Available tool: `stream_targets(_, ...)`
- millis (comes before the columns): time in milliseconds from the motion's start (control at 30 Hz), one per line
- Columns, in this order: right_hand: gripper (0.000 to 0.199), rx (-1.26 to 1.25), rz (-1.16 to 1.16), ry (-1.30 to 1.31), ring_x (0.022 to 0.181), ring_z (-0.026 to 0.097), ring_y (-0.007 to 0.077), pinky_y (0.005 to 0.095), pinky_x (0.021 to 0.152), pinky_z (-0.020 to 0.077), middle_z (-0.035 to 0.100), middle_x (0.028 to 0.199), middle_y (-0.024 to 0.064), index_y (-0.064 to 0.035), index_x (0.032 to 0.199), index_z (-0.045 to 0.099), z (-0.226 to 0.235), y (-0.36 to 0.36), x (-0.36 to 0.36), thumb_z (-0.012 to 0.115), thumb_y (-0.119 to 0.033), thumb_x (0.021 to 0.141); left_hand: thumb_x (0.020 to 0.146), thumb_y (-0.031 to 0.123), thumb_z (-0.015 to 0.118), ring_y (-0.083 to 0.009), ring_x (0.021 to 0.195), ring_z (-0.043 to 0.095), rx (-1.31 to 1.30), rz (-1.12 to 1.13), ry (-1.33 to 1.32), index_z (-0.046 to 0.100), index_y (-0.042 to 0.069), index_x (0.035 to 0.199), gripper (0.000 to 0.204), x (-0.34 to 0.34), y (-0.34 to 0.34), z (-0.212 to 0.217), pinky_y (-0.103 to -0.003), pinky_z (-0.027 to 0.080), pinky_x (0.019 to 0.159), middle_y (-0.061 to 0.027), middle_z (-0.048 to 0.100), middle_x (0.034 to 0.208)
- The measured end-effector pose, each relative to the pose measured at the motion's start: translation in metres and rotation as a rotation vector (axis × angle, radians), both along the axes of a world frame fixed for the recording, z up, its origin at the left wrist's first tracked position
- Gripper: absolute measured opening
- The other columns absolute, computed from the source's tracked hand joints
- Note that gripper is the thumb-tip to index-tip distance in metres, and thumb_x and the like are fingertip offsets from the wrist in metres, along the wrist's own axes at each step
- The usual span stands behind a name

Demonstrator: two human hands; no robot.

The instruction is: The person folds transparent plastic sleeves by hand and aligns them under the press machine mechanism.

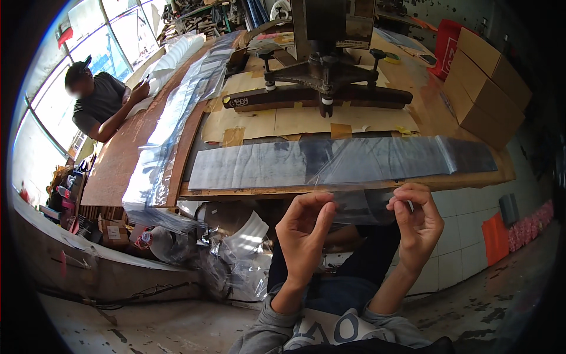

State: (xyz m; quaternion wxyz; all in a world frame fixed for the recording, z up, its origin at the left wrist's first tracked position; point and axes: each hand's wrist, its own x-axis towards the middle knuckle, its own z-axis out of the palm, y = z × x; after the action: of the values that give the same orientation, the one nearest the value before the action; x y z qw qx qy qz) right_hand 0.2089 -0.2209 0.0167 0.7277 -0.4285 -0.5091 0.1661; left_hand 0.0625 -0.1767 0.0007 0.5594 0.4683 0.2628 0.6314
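A small piece of clear plastic film is stretched between my two hands, above my lap and just off the table's front edge. My left hand pinches its left end between thumb and forefinger. At the other end, the fingertips of my right hand grip the film the same way. Right behind it, a long flat strip of clear plastic sheeting lies along the front of the table. Above that strip stands a dark metal press head with a long horizontal bar.
Stacked clear plastic sheets hang over the table's left edge. A person sits at the far left, hands on something small. Cardboard boxes stand at the right. Crumpled plastic scraps lie below the table. An orange piece is by the right wall.
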Motion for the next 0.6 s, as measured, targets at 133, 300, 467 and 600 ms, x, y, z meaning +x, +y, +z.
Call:
stream_targets(133, 0.014, -0.004, -0.011, 0.004, 0.077, 0.056, 0.0110, 0.0225, 0.072, 0.0481, 0.055, 0.096, 0.0106, 0.0042, 0.091, 0.060, -0.002, 0.002, 0.000, 0.055, 0.011, 0.080, 0.086, 0.001, 0.060, -0.0074, 0.083, 0.059, 0.002, -0.005, 0.008, 0.059, -0.003, 0.099, 0.013, 0.001, 0.001, -0.001, -0.018, 0.046, 0.075, -0.0051, 0.063, 0.089)
stream_targets(300, 0.014, -0.009, -0.016, -0.018, 0.077, 0.056, 0.0108, 0.0222, 0.072, 0.0483, 0.056, 0.097, 0.0104, 0.0040, 0.092, 0.060, -0.001, 0.004, 0.000, 0.055, 0.010, 0.080, 0.087, 0.003, 0.059, -0.0069, 0.080, 0.059, 0.001, 0.033, 0.034, 0.060, -0.003, 0.096, 0.011, 0.002, 0.004, 0.000, -0.018, 0.046, 0.073, -0.0056, 0.064, 0.086)
stream_targets(467, 0.019, -0.015, 0.001, 0.003, 0.081, 0.057, 0.0123, 0.0234, 0.074, 0.0483, 0.056, 0.099, 0.0102, 0.0029, 0.098, 0.059, -0.004, 0.003, 0.001, 0.058, 0.009, 0.079, 0.087, 0.004, 0.058, -0.0062, 0.078, 0.059, 0.012, 0.027, 0.036, 0.060, -0.002, 0.094, 0.009, 0.002, 0.003, -0.001, -0.018, 0.046, 0.072, -0.0053, 0.064, 0.085)
stream_targets(600, 0.035, -0.061, 0.050, 0.080, 0.086, 0.057, 0.0139, 0.0256, 0.078, 0.0475, 0.055, 0.100, 0.0106, 0.0004, 0.111, 0.052, -0.001, 0.006, -0.009, 0.060, 0.008, 0.078, 0.088, 0.004, 0.058, -0.0059, 0.075, 0.058, -0.034, 0.123, -0.010, 0.059, -0.001, 0.093, 0.007, 0.000, 0.008, -0.004, -0.018, 0.045, 0.070, -0.0048, 0.063, 0.083)
